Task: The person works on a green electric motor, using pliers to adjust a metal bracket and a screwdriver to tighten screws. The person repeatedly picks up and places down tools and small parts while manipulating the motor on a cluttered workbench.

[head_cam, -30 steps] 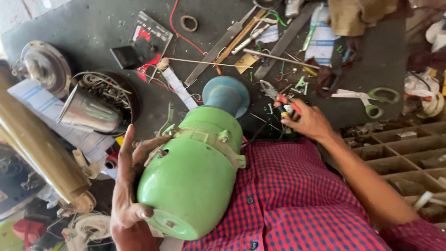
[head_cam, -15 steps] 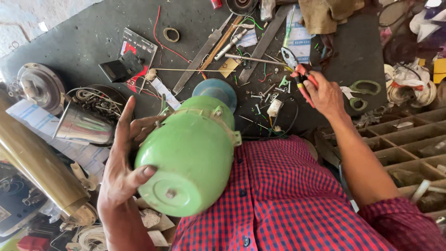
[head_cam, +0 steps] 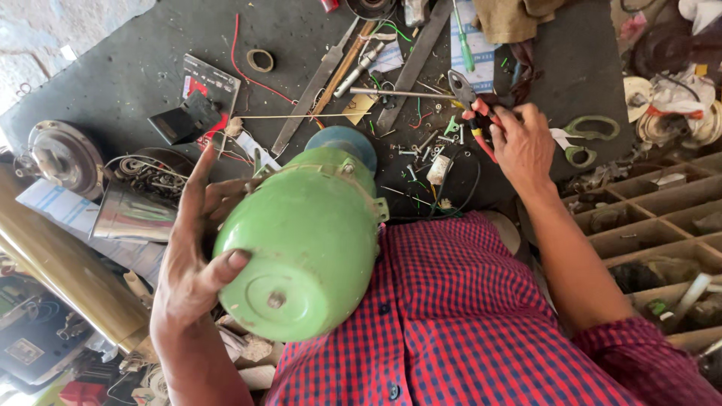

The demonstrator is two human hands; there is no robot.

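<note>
A light green cylindrical motor housing (head_cam: 304, 240) rests against my lap, its round end cap with a centre bolt facing me and a blue part at its far end. My left hand (head_cam: 197, 259) clasps its left side, thumb pressed on the end cap, fingers spread up along the body. My right hand (head_cam: 519, 146) reaches out over the dark work surface (head_cam: 135, 68) and grips red-handled pliers (head_cam: 472, 105), whose dark jaws point up and left. My red checked shirt fills the lower middle.
Metal files, a screwdriver, screws, wire scraps and a tape roll (head_cam: 260, 60) litter the dark surface. Green-handled scissors (head_cam: 587, 139) lie right of my right hand. A shiny metal funnel (head_cam: 131, 214) and coil sit at left. Wooden compartments (head_cam: 647, 225) lie at right.
My right hand moved up and right from the screws and picked up the red-handled pliers. My left hand tilted the green housing so its end cap faces me more.
</note>
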